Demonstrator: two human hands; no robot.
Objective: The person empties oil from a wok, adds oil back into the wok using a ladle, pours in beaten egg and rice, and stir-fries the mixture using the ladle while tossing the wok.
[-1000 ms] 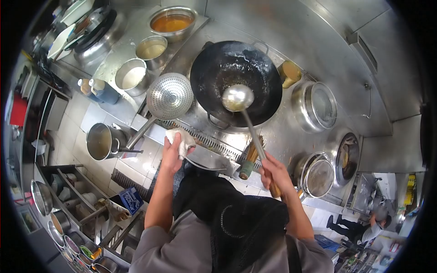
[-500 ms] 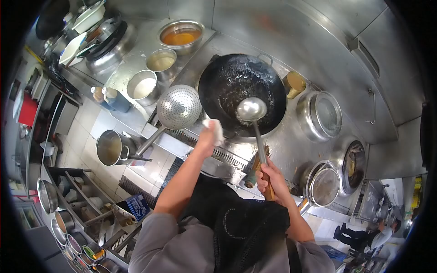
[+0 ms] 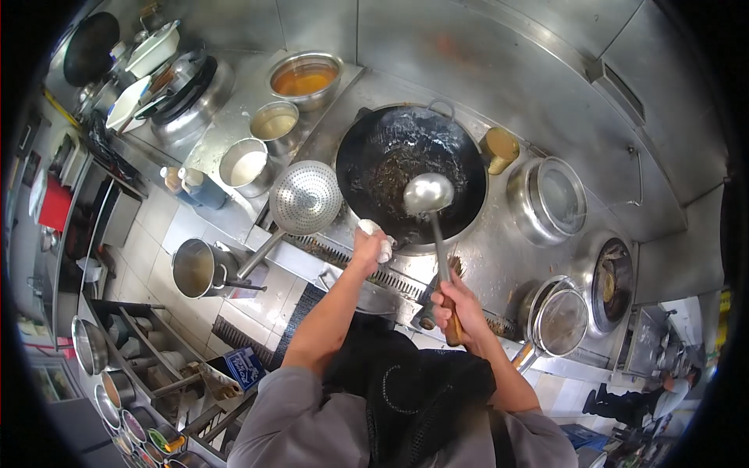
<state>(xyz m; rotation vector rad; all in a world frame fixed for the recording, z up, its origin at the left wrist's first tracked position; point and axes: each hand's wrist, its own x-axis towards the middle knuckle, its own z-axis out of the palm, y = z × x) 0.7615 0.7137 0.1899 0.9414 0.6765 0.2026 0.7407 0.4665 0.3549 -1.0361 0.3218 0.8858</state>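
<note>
A large black wok [image 3: 382, 156] sits on the stove in front of me. My left hand [image 3: 368, 251] is closed round a white cloth [image 3: 378, 238] at the wok's near rim, where its near handle is hidden. My right hand [image 3: 462, 310] grips the wooden handle of a steel ladle [image 3: 428, 193], whose bowl is inside the wok at the right. Left of the wok lies a perforated skimmer [image 3: 306, 197]. A bamboo brush [image 3: 452, 269] is just behind my right hand, partly covered by the ladle handle.
Bowls of orange liquid [image 3: 304, 79] and pale contents [image 3: 248, 167] stand at the upper left. A pot [image 3: 197, 267] hangs at the stove's left edge. Lidded pots [image 3: 555, 196] and a strainer [image 3: 559, 321] are on the right. Another person [image 3: 644, 402] is far off at lower right.
My left hand, with the cloth, has moved right from beside the skimmer to the wok's near rim. The ladle's bowl has shifted slightly within the wok. The camera view has shifted too.
</note>
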